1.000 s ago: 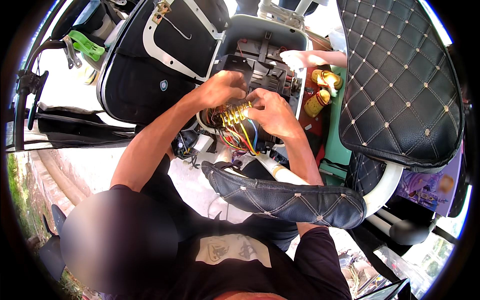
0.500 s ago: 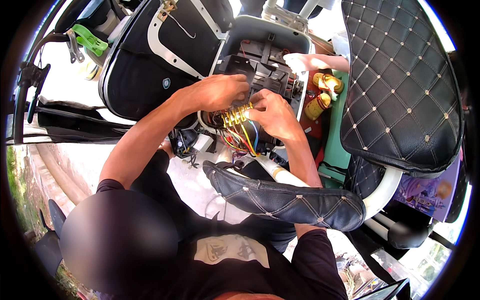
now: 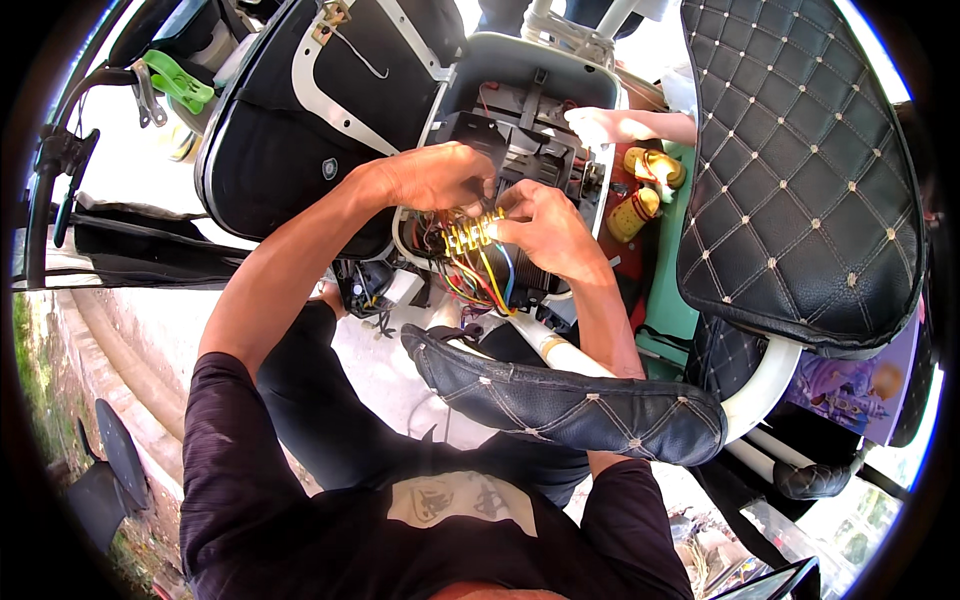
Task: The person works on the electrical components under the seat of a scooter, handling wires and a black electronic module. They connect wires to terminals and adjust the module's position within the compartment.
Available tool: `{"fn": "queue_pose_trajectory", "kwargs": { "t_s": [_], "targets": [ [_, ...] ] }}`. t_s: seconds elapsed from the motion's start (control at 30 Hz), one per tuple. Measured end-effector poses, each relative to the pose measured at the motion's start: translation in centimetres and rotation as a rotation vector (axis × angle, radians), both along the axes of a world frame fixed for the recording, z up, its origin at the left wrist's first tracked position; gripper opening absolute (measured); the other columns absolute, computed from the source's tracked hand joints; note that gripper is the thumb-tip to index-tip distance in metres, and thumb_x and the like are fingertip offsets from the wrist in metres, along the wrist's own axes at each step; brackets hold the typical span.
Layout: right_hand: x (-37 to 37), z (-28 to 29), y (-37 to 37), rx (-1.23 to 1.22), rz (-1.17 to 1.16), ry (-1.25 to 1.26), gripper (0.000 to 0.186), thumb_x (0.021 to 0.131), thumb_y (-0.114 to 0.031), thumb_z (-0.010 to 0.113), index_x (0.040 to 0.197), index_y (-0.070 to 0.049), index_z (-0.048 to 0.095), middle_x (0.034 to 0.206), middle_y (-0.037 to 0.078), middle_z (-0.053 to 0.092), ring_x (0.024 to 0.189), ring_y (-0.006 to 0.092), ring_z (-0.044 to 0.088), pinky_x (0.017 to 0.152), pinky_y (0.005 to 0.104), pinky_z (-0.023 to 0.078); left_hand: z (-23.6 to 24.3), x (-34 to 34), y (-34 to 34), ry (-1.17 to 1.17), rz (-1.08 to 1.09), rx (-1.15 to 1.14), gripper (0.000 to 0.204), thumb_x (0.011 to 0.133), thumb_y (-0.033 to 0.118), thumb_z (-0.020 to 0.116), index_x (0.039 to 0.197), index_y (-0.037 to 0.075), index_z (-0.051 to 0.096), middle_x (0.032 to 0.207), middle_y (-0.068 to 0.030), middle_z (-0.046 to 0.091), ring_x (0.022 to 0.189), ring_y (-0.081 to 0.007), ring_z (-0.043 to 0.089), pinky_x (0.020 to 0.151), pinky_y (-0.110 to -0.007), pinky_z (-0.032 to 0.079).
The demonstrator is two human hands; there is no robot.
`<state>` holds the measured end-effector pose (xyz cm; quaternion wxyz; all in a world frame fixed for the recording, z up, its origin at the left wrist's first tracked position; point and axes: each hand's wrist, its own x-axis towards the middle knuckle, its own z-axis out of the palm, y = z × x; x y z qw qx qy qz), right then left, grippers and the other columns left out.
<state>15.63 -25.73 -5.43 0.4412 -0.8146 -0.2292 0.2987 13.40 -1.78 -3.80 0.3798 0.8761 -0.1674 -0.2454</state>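
Coloured wires reach the near side of the terminal block, fastening unclear; the right hand pinches its right end; the left hand curls, its grip hidden.

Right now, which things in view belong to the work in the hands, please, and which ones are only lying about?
Belong to the work:
- brass-coloured terminal strip
- coloured wires below it
- left hand and right hand, both close at the strip
- open grey compartment

Only lying about:
- yellow shoes
- green clip
- purple printed panel
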Motion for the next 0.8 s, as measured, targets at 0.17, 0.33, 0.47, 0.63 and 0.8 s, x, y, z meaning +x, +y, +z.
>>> {"fn": "queue_pose_trajectory", "kwargs": {
  "t_s": [0.17, 0.33, 0.47, 0.63, 0.8],
  "targets": [
    [0.2, 0.0, -0.3, -0.028, 0.015, -0.006, 0.046, 0.079, -0.027, 0.077, 0.112, 0.005, 0.073, 0.096, 0.021, 0.080, 0.094, 0.0345, 0.079, 0.088, 0.0421, 0.059, -1.0, -0.1, 0.1, -0.032, 0.055, -0.135, 0.014, 0.092, 0.010, 0.071, 0.100, -0.002, 0.071, 0.088, -0.0137, 0.071, 0.086, -0.0255, 0.069, 0.081, -0.039, 0.054],
    [-0.1, 0.5, 0.0, -0.040, 0.022, -0.022, 0.044, 0.080, -0.027, 0.077, 0.111, 0.003, 0.074, 0.095, 0.020, 0.080, 0.094, 0.0343, 0.079, 0.088, 0.0428, 0.059, -1.3, -0.1, -0.1, 0.086, 0.119, -0.107, 0.028, 0.098, 0.025, 0.065, 0.091, -0.002, 0.066, 0.078, -0.0127, 0.063, 0.077, -0.0232, 0.059, 0.075, -0.041, 0.049],
    [-0.4, -0.3, -0.1, -0.017, -0.011, -0.091, 0.042, 0.080, -0.027, 0.078, 0.110, 0.002, 0.074, 0.094, 0.020, 0.080, 0.094, 0.0333, 0.079, 0.087, 0.0425, 0.059, -2.3, 0.2, -1.2, 0.083, 0.142, -0.047, 0.038, 0.099, 0.033, 0.059, 0.088, -0.004, 0.063, 0.075, -0.0159, 0.058, 0.075, -0.0236, 0.055, 0.074, -0.044, 0.047],
    [-0.1, 0.0, -0.3, -0.030, -0.032, -0.022, 0.040, 0.081, -0.027, 0.080, 0.107, 0.003, 0.075, 0.096, 0.020, 0.081, 0.094, 0.0329, 0.079, 0.087, 0.0405, 0.059, -4.2, -0.4, -0.2, 0.154, 0.325, -0.548, 0.027, 0.099, 0.023, 0.073, 0.110, -0.001, 0.076, 0.096, -0.0128, 0.076, 0.089, -0.0234, 0.070, 0.087, -0.041, 0.057],
    [0.0, 0.2, -0.3, -0.018, -0.025, 0.033, 0.042, 0.079, -0.024, 0.082, 0.107, 0.006, 0.076, 0.096, 0.023, 0.081, 0.093, 0.0306, 0.080, 0.086, 0.0382, 0.059, -3.9, 0.3, -0.3, 0.144, 0.154, -0.291, 0.018, 0.099, 0.019, 0.076, 0.100, 0.001, 0.074, 0.087, -0.0018, 0.069, 0.085, -0.0138, 0.061, 0.080, -0.035, 0.050]
  ]
}}
